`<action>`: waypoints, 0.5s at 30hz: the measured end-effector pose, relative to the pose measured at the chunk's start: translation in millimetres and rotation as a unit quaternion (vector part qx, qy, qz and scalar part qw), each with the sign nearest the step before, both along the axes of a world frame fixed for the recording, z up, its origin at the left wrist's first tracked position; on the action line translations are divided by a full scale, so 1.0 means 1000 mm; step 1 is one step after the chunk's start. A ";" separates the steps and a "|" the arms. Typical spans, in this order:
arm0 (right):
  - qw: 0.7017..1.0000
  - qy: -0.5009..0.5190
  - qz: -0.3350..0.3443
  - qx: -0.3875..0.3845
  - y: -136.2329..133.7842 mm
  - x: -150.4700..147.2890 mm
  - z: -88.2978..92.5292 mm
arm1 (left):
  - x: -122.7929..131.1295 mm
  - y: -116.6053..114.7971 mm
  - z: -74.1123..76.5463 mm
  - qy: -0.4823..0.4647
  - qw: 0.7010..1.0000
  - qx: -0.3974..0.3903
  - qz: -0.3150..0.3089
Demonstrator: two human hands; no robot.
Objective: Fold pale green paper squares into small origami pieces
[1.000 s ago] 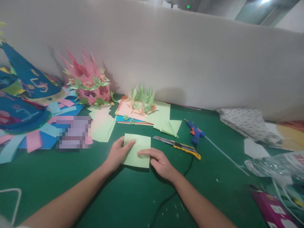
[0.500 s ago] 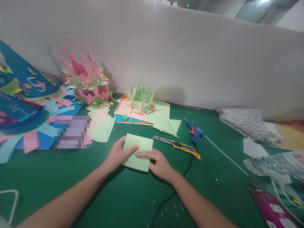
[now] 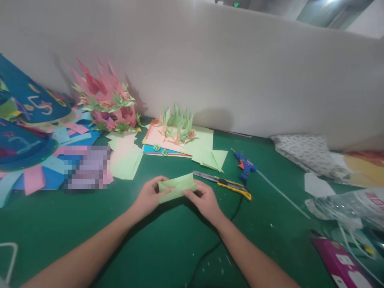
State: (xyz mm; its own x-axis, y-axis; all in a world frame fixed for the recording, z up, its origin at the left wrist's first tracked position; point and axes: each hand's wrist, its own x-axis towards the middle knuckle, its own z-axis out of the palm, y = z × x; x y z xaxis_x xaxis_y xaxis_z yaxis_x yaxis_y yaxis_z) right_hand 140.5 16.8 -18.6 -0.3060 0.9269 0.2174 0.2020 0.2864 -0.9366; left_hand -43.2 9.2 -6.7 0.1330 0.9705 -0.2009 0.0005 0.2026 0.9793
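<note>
Nearly closed on a light green paper (image 3: 177, 186), the left hand (image 3: 149, 197) and the right hand (image 3: 206, 199) each pinch one end between thumb and fingers, the paper bent over on itself just below the centre of the frame. Just beyond the right hand a yellow-handled utility knife (image 3: 225, 185) lies on the green table (image 3: 150, 256), with a blue glue gun (image 3: 246, 166) farther right. Toward the wall (image 3: 255, 80), a green paper crown (image 3: 179, 127) rests on stacked sheets (image 3: 153, 138), and a taller pink paper piece (image 3: 103, 95) stands at upper left.
</note>
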 end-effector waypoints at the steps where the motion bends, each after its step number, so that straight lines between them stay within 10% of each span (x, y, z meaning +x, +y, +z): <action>1: 1.000 0.012 -0.009 -0.007 0.001 0.001 -0.001 | 0.000 0.000 0.001 -0.003 1.000 -0.001 -0.009; 15: 0.998 -0.026 -0.021 0.059 -0.004 0.001 0.005 | -0.001 0.002 0.002 -0.001 0.996 -0.021 0.089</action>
